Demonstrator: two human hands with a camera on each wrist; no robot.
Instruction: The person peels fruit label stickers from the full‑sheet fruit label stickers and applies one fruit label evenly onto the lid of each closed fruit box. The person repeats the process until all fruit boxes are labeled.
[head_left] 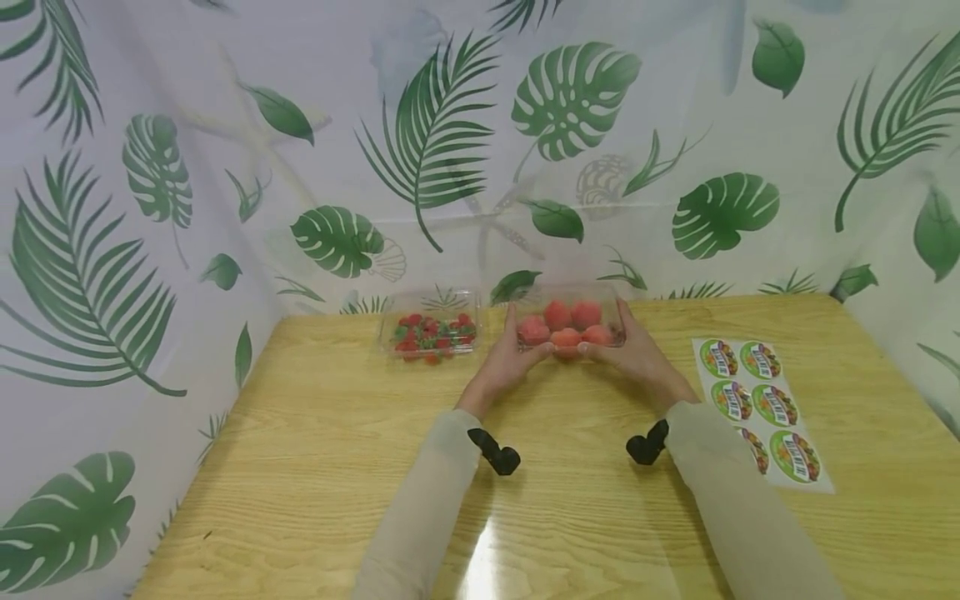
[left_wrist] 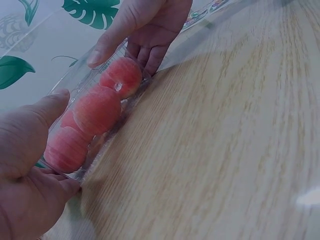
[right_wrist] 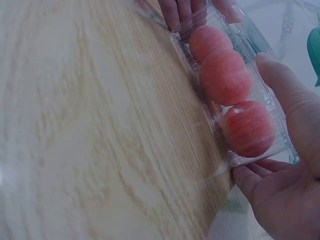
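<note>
A clear plastic clamshell box (head_left: 570, 290) with several round, pinkish-red fruits like peaches (head_left: 557, 315) is at the back of the table. My left hand (head_left: 510, 360) grips its left end and my right hand (head_left: 633, 354) its right end. Both thumbs lie along the near upper edge, pointing toward each other. In the left wrist view, the left fingers (left_wrist: 55, 187) curl under the box's lower corner. The right wrist view shows the right hand (right_wrist: 285, 200) holding the other end the same way, fingers low and thumb above. The lid is down over the fruit.
Left of my hands stands a second clear box (head_left: 386, 333) holding strawberries (head_left: 442, 329). A sheet of round fruit stickers (head_left: 761, 408) lies on the wooden table (head_left: 322, 467) by my right forearm. Behind the table hangs a leaf-patterned cloth (head_left: 450, 250).
</note>
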